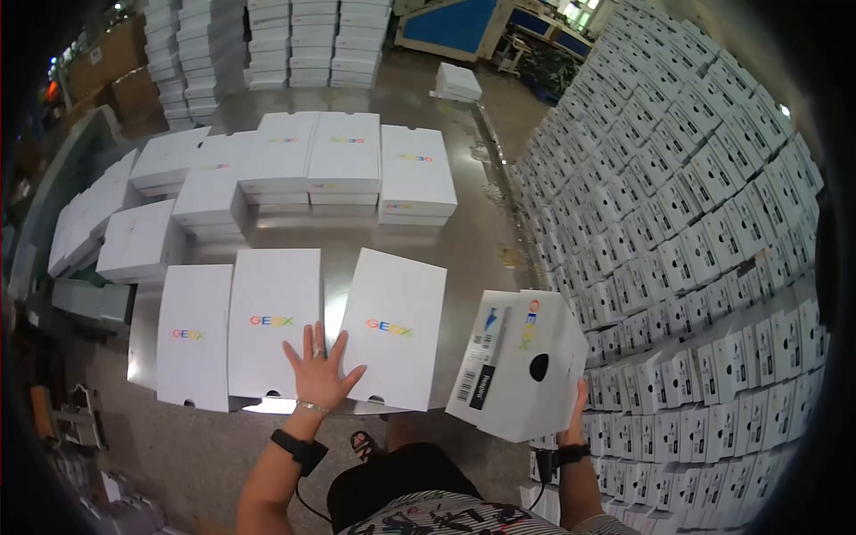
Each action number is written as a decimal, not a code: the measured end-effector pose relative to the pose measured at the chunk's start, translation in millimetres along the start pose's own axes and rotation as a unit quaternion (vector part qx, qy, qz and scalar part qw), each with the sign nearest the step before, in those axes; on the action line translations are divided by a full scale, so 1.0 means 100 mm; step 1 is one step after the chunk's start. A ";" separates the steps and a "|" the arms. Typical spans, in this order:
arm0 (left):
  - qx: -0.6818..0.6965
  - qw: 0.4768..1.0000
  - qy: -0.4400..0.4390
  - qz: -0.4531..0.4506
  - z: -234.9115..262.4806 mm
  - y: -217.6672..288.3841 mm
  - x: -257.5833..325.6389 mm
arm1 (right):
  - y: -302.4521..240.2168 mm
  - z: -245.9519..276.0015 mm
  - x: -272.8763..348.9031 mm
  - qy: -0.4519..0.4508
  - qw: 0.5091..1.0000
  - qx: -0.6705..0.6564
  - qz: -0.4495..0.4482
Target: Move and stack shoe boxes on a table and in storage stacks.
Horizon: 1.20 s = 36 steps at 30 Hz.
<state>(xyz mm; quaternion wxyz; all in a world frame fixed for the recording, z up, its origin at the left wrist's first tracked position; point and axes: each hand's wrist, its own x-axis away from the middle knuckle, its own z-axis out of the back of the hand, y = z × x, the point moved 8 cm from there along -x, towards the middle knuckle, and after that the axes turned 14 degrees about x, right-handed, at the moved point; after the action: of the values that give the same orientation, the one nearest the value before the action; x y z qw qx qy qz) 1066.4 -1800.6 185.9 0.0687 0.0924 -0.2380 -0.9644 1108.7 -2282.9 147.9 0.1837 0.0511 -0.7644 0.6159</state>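
Observation:
My left hand point(323, 373) is spread, palm down, with its fingertips over the gap between the middle white shoebox point(275, 357) and the slightly turned white shoebox point(398, 290) to its right. Whether it presses on either lid is hard to see. At the right, my right hand point(575, 417) holds another white shoebox point(555, 392) by its far right side, tilted so that its labelled end and a dark round hole show. Part of that hand is hidden behind the box. A third shoebox point(192, 299) lies at the left end of the front row.
More white boxes point(415, 183) stand along the back and left of the shiny metal table point(486, 241). A tall wall of stacked boxes point(678, 196) rises close on the right. Further stacks point(312, 45) and a blue machine point(450, 25) are behind the table.

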 end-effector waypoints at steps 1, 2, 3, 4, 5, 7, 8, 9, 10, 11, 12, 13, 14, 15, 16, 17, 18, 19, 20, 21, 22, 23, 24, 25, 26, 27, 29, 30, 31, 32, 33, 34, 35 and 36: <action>-0.008 1.000 0.005 0.010 -0.01 -0.06 0.02 | -0.03 -0.02 -0.13 -0.001 0.999 0.037 -0.001; 0.055 0.998 0.008 0.013 -0.04 -0.11 0.03 | -0.03 0.10 -0.34 0.013 0.997 0.081 0.007; 0.119 0.993 0.014 0.017 -0.05 -0.14 0.01 | -0.11 0.25 -0.60 0.025 0.991 0.127 0.018; 0.281 0.959 0.025 0.041 -0.02 -0.14 -0.02 | -0.28 0.01 -0.84 -0.141 0.985 0.097 0.005; 0.468 0.879 0.045 0.078 0.08 -0.09 0.00 | -0.60 -0.78 -0.75 -0.310 0.949 0.061 -0.021; 0.602 0.795 0.037 0.064 0.26 0.19 -0.06 | -1.14 -1.55 -0.71 -0.337 0.904 0.264 0.012; 0.612 0.790 0.034 0.030 0.37 0.40 -0.11 | -1.27 -1.87 -0.79 -0.353 0.854 0.379 0.056; 0.617 0.785 -0.012 0.058 0.31 0.45 -0.07 | -1.28 -2.15 -0.84 -0.368 0.788 0.482 0.103; 0.629 0.771 -0.067 0.071 0.24 0.55 -0.10 | -1.39 -2.18 -1.03 -0.267 0.698 0.615 0.253; 0.613 0.779 -0.083 0.105 0.12 0.49 -0.06 | -1.27 -2.15 -1.15 -0.222 0.752 0.568 0.250; 0.599 0.783 -0.103 0.134 -0.08 0.43 0.01 | -1.14 -2.03 -1.19 -0.171 0.801 0.518 0.247; 0.600 0.779 -0.108 0.149 -0.17 0.37 0.11 | -0.91 -1.91 -1.16 -0.144 0.862 0.433 0.221; 0.602 0.773 -0.118 0.161 -0.26 0.32 0.19 | -0.69 -1.76 -1.04 -0.114 0.913 0.343 0.191; 0.620 0.752 -0.124 0.186 -0.30 0.33 0.27 | -0.46 -1.81 -0.77 -0.203 0.945 0.232 0.107; 0.638 0.730 -0.134 0.205 -0.32 0.45 0.29 | -0.05 -1.51 -0.69 -0.172 0.970 0.173 -0.004; 0.638 0.732 -0.137 0.195 -0.33 0.53 0.28 | 0.22 -1.61 -0.35 -0.247 0.960 0.054 -0.116; 0.625 0.757 -0.109 0.159 -0.30 0.59 0.25 | 0.38 -1.60 -0.03 -0.199 0.953 0.128 -0.187; 0.611 0.778 -0.085 0.118 -0.24 0.71 0.18 | 0.53 -1.62 0.15 -0.226 0.955 0.097 -0.166; 0.610 0.780 -0.093 0.109 -0.25 0.81 0.14 | 0.62 -1.60 0.25 -0.254 0.954 0.066 -0.148; 0.586 0.803 -0.079 0.081 -0.21 0.86 0.10 | 0.60 -1.59 0.28 -0.251 0.955 0.059 -0.146; 0.559 0.825 -0.062 0.051 -0.16 0.91 0.02 | 0.53 -1.59 0.29 -0.247 0.956 0.041 -0.150; 0.554 0.829 -0.063 0.046 -0.13 0.97 -0.07 | 0.43 -1.62 0.28 -0.244 0.957 0.022 -0.154; 0.557 0.827 -0.073 0.029 -0.10 1.07 -0.13 | 0.26 -1.66 0.23 -0.247 0.957 0.016 -0.152; 0.559 0.825 -0.083 0.016 -0.06 1.15 -0.17 | 0.02 -1.71 0.19 -0.224 0.963 0.007 -0.149; 0.555 0.827 -0.087 0.014 -0.05 1.21 -0.27 | -0.14 -1.67 0.10 -0.195 0.970 -0.001 -0.145; 0.573 0.814 -0.091 -0.001 -0.02 1.27 -0.38 | -0.15 -1.61 -0.06 -0.194 0.970 -0.007 -0.147; 0.572 0.816 -0.083 -0.004 0.03 1.37 -0.61 | -0.30 -1.38 -0.56 -0.179 0.977 0.012 -0.116; 0.568 0.819 -0.081 -0.001 -0.01 1.36 -0.73 | -0.43 -1.29 -0.81 -0.183 0.976 0.010 -0.119; 0.495 0.868 -0.035 -0.008 0.03 1.28 -0.79 | -0.56 -1.25 -0.96 -0.222 0.968 0.044 -0.107; 0.416 0.909 0.011 -0.015 0.07 1.21 -0.84 | -0.67 -1.25 -1.05 -0.261 0.958 0.077 -0.094; 0.376 0.927 0.015 -0.008 -0.03 1.12 -0.89 | -0.74 -1.18 -1.04 -0.255 0.958 0.075 -0.103; 0.372 0.928 0.013 -0.001 -0.07 1.07 -0.89 | -0.86 -1.22 -1.03 -0.301 0.946 0.088 -0.087; 0.269 0.963 0.002 0.000 -0.12 1.03 -0.87 | -0.92 -1.27 -1.04 -0.345 0.931 0.100 -0.071; 0.164 0.986 -0.010 0.001 -0.18 1.01 -0.84 | -0.72 -1.16 -1.12 -0.346 0.930 0.099 -0.076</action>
<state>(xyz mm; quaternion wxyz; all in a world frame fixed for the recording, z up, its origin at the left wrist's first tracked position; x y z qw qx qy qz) 1161.2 -1882.7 230.1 0.0512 0.0928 -0.3935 -0.9132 1259.6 -2205.0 196.5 -0.0514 0.3369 -0.7097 0.6167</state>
